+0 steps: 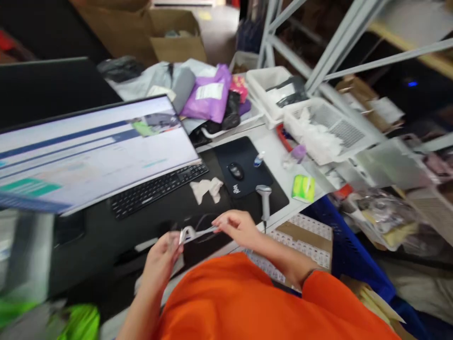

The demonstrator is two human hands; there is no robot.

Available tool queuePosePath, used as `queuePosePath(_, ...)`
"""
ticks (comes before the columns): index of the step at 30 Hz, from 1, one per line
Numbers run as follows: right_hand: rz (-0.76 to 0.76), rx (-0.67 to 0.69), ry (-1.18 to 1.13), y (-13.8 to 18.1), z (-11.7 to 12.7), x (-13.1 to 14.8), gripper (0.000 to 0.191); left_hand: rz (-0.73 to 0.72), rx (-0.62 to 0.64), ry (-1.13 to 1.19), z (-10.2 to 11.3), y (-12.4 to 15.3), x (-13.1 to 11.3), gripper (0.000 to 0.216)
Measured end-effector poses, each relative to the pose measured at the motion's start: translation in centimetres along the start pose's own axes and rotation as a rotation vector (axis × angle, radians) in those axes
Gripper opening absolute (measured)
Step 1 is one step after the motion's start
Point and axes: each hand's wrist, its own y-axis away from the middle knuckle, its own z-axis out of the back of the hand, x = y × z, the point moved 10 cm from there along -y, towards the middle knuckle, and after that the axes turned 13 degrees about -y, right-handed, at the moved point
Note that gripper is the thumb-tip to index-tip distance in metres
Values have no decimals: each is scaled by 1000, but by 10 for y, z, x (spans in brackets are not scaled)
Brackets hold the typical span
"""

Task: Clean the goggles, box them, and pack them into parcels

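My left hand [164, 249] is closed, its fingertips pinching one end of a thin white strip [202, 232] that curls into a loop near that hand. The strip's other end is pinched between the fingers of my right hand [238, 226], so it stretches between both hands above the black desk mat [155, 222]. Its exact kind is too blurred to tell. Just beyond the hands lie crumpled pale paper scraps [207, 190]. To the right of my right hand rests a grey handheld scanner [264, 200].
A monitor [95, 151] and keyboard [159, 189] stand at left. Ahead are a mouse [235, 171] on a mouse pad [226, 153], a small bottle [259, 159] and a purple parcel [208, 97]. White baskets [357, 141] and a yellow-green packet [303, 188] sit right.
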Motion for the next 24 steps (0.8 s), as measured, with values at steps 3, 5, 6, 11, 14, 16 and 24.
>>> queuePosePath(3, 16, 74, 87, -8, 9, -2, 31, -115, 40, -266, -3, -16, 0, 60)
queuePosePath(5, 43, 128, 236, -10, 15, 0, 22, -276, 7, -454, -4, -21, -14, 82)
queuePosePath(6, 54, 158, 321, -10, 16, 2, 19, -363, -16, -544, -7, -20, -23, 94)
queuePosePath(11, 65, 283, 608, -10, 14, -2, 19, -650, 116, -822, -46, -16, -55, 83)
queuePosePath(14, 73, 298, 630, -9, 15, -5, 22, -635, 136, -811, -61, -29, -62, 53)
queuePosePath(16, 69, 286, 618, -9, 18, -8, 23, -605, 133, -786, -67, -39, -64, 45)
queuePosePath(24, 64, -127, 551, 6, 146, 13, 25, -393, 186, -782, -73, -63, -43, 39)
